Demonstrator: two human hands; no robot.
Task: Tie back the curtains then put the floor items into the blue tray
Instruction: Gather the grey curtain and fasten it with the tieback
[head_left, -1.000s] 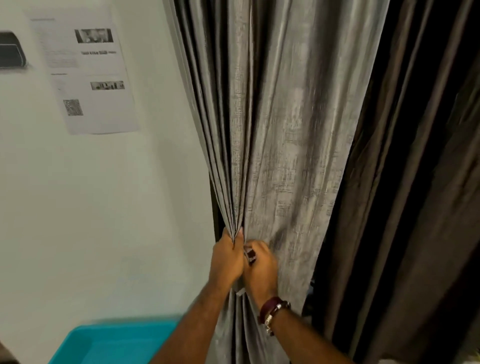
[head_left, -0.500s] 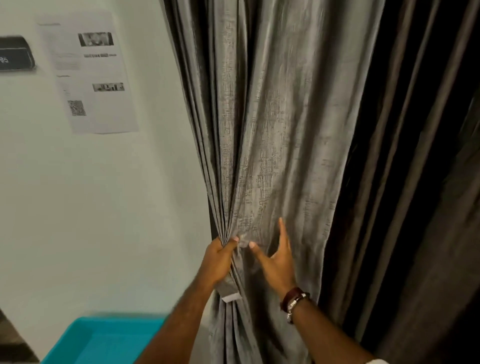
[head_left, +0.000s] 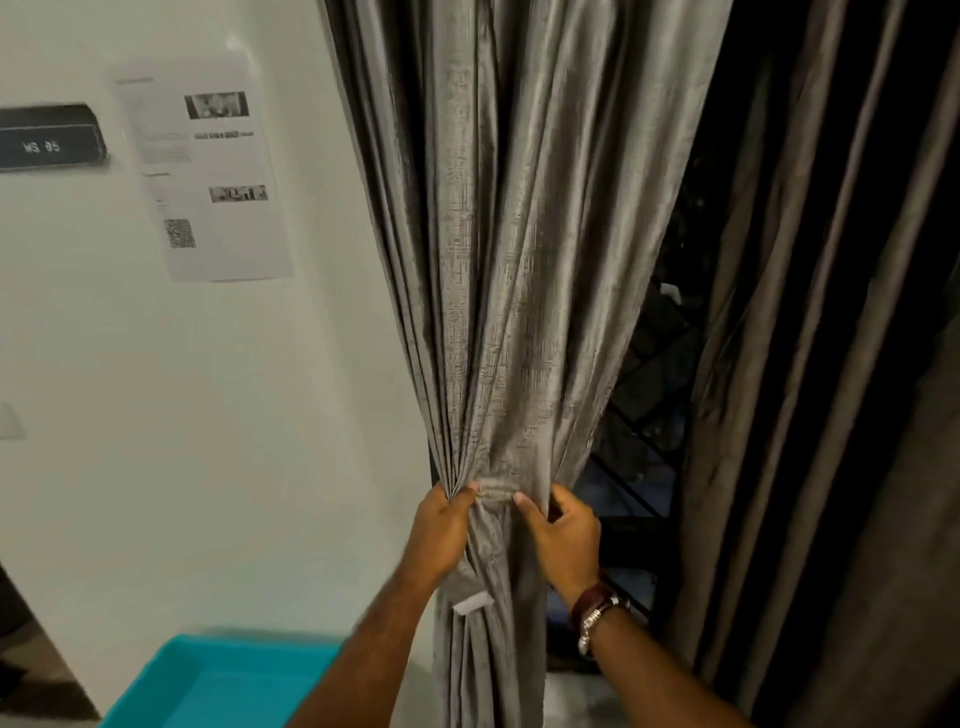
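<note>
Left hand (head_left: 441, 530) and right hand (head_left: 563, 535) both clutch the gathered grey curtain (head_left: 519, 312); blue tray (head_left: 218, 686) below left hand.

Gathered curtain (head_left: 519, 322): hangs at your 12 o'clock, pinched to a narrow waist, so you have room on both its sides
Hands: your left hand (head_left: 441, 530) and right hand (head_left: 563, 535) grip that waist from either side, filling the space just around it
Gap at 1 o'clock: open between the two curtains, but a dark window grille (head_left: 639, 441) closes it behind
Dark curtain (head_left: 831, 364): walls off 2 to 4 o'clock
Wall (head_left: 182, 415): closes 9 to 11 o'clock, with a taped paper sheet (head_left: 202, 171) and a dark sign (head_left: 49, 137) flat on it
Blue tray (head_left: 208, 686): sits at 7 o'clock, under your left forearm, open from above
</note>
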